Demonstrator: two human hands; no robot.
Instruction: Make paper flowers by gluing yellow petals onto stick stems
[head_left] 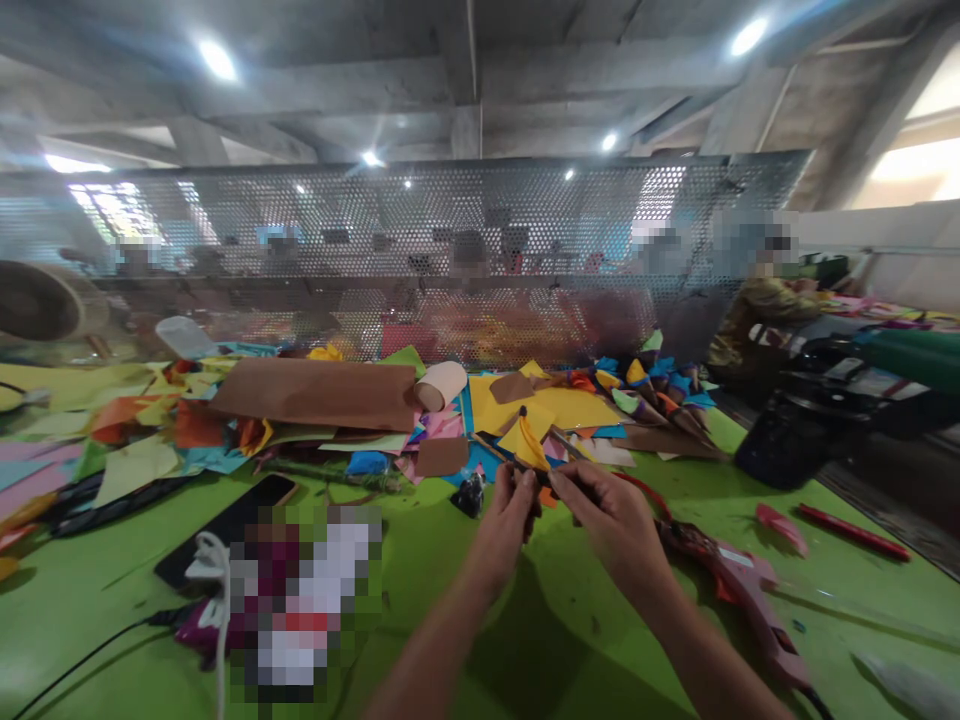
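A small yellow folded paper piece [527, 445] with a dark tip stands up between my hands, above the green table. My left hand [514, 505] pinches its base from the left, thumb on top. From the right, the closed thumb and fingers of my right hand [607, 508] grip the same base. Exactly what lies between the fingertips is partly hidden. Just left of my left hand is a crumpled black bit [470, 493]. A hot glue gun [757, 605] lies to the right of my right forearm.
Brown paper roll [322, 392] and yellow sheets [585, 408] lie behind my hands, with colourful folded pieces [660, 385] at the back right. A phone [225, 530] is at left. A red pen [855, 532] and black container [795, 430] are at right. A perforated screen [420, 220] and person [757, 315] stand beyond.
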